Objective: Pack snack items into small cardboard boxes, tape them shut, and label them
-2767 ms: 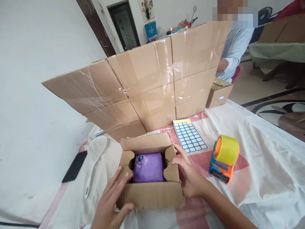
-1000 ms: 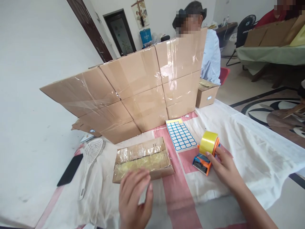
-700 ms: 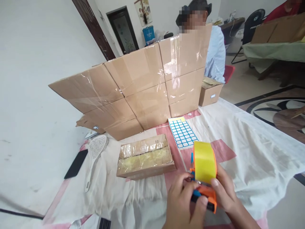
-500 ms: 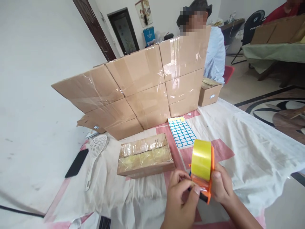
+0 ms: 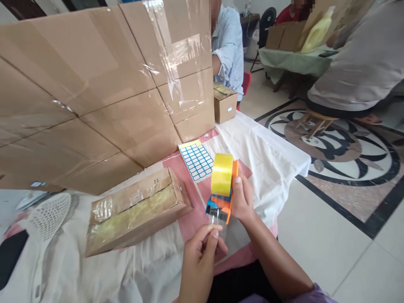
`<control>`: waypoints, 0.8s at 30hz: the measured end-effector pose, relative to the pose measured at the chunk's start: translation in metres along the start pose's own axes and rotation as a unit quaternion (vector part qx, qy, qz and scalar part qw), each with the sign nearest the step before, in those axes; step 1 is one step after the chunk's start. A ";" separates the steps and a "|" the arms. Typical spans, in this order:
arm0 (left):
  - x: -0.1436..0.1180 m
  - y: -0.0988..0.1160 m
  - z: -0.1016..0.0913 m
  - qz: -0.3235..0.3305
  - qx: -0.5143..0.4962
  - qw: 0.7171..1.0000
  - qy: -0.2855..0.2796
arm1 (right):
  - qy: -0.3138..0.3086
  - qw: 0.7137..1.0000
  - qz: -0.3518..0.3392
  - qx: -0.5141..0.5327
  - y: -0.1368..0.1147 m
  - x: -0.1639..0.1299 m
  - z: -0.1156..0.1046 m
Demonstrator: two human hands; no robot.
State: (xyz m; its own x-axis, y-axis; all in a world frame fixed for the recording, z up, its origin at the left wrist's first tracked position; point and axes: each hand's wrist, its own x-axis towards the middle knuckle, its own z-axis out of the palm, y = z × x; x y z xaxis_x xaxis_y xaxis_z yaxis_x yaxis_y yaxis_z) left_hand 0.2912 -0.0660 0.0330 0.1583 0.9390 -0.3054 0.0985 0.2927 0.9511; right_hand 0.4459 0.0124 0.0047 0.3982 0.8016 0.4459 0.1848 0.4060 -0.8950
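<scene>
My right hand [image 5: 242, 195] is closed around the orange frame of a tape dispenser [image 5: 227, 210] that carries a yellow roll of packing tape [image 5: 221, 174]. Below its cutter, my left hand [image 5: 203, 248] pinches the loose end of clear tape [image 5: 217, 216], which stretches a short way between the two. To the left lies a taped cardboard box [image 5: 139, 210], its top seam showing yellowish tape; neither hand touches it. A sheet of blue-edged labels [image 5: 196, 162] lies flat just beyond the dispenser.
A wall of joined cardboard [image 5: 104, 92] stands across the table. A small box [image 5: 225, 103] is at its right end. At left are a white slotted skimmer [image 5: 49, 221] and a black flat object [image 5: 12, 256]. One person [image 5: 229, 46] sits behind the cardboard, another [image 5: 356, 67] on a stool.
The view has swung right and closer. My left hand has drawn the tape end away from the dispenser's cutter, so a short clear strip now shows.
</scene>
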 end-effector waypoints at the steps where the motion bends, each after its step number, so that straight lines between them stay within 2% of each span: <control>1: -0.002 -0.001 0.000 0.000 -0.003 1.000 0.003 | -0.001 1.000 0.009 0.011 0.000 0.002 0.001; 6: -0.009 -0.009 0.001 -0.015 -0.030 0.999 0.007 | 0.022 0.998 0.042 0.039 -0.007 0.011 -0.002; 11: -0.007 -0.020 0.007 -0.038 -0.047 0.998 0.033 | -0.012 0.993 0.095 0.075 -0.015 0.008 -0.003; 14: -0.005 -0.023 0.010 -0.060 -0.080 0.994 0.040 | 0.006 0.993 0.090 0.071 -0.016 0.006 -0.004; 18: -0.005 -0.025 0.011 -0.043 -0.053 0.998 0.017 | 0.034 0.994 0.072 0.068 -0.016 0.006 -0.006; 24: -0.002 -0.027 0.007 0.003 -0.012 0.999 -0.040 | 0.046 0.976 0.186 0.105 -0.027 0.000 -0.003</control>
State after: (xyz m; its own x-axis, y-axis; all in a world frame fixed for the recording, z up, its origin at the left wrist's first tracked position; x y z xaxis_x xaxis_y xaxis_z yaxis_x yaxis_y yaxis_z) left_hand 0.2954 -0.0766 0.0077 0.2370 0.9237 -0.3009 0.0729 0.2919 0.9537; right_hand 0.4436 -0.0005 0.0289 0.4838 0.8716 0.0790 -0.1730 0.1837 -0.9676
